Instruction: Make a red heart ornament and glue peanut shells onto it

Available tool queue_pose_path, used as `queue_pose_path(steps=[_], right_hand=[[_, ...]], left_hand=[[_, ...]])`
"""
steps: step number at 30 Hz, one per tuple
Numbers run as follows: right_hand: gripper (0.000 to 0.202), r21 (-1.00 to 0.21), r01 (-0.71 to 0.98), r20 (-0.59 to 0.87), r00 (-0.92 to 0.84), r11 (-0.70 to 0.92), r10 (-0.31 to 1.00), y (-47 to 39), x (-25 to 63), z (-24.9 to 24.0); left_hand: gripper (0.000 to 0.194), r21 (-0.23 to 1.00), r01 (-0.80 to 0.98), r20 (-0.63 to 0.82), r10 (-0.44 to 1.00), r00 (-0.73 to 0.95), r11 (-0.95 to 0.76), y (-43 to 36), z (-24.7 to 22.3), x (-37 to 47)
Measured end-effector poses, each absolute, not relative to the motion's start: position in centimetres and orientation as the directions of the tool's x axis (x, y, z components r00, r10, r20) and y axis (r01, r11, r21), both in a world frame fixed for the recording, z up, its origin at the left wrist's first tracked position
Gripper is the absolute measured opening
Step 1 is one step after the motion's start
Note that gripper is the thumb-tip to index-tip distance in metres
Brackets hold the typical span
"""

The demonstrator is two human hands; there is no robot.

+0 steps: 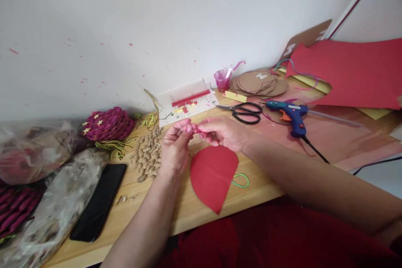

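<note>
Two hands meet fingertip to fingertip: left hand [176, 146] and right hand [224, 132] pinching, anything between them too small to tell. Just below grip, smooth flat red paper [214, 176], sides curved, point reaching near front edge of wooden table [257, 189]; thin green loop [248, 180] at its right. Left of grip, rough-shelled peanuts [147, 157]. Beyond grip to right, black-handled scissors [235, 108], then blue plastic glue gun [297, 119]. Wood strip open below right forearm.

Both forearms [282, 171] angle inward, the left hand [176, 148] and right hand [224, 132] pinching with fingertips close together.
</note>
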State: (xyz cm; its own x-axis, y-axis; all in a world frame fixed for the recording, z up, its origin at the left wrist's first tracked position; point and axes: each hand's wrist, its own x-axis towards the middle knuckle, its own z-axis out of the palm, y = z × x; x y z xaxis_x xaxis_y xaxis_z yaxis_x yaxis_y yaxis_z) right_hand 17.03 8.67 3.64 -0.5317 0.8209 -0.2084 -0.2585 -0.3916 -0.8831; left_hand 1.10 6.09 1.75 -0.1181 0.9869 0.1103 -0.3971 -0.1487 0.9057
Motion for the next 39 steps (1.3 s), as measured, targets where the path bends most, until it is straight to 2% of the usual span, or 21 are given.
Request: queue_pose_path(steps=[4,10,19,33,39], right_hand=[[0.02,-0.891,-0.242,-0.221,-0.507,-0.383,0.833,8.65,17.01,3.64],[0.012,-0.881,-0.252,-0.23,-0.509,-0.399,0.829,8.67,17.09,3.77],[0.009,-0.848,-0.329,-0.192,-0.541,-0.416,0.819,8.85,16.87,3.36],[0.01,-0.875,-0.315,-0.175,-0.502,-0.367,0.847,8.75,16.62,2.92],[0.009,-0.885,-0.285,-0.203,-0.474,-0.367,0.857,8.65,16.76,3.26]], left_hand=[[0.03,0.921,-0.336,0.159,0.977,-0.142,-0.199,5.96,1.73,1.15],[0.024,0.921,-0.263,0.258,0.956,-0.137,-0.286,5.7,1.61,1.19],[0.024,0.925,-0.223,0.285,0.949,-0.132,-0.309,5.65,1.27,1.2],[0.037,0.852,-0.522,-0.063,0.998,-0.032,0.037,5.56,1.65,1.32],[0.04,0.823,-0.561,-0.115,0.993,-0.019,0.084,5.69,1.92,1.11]])
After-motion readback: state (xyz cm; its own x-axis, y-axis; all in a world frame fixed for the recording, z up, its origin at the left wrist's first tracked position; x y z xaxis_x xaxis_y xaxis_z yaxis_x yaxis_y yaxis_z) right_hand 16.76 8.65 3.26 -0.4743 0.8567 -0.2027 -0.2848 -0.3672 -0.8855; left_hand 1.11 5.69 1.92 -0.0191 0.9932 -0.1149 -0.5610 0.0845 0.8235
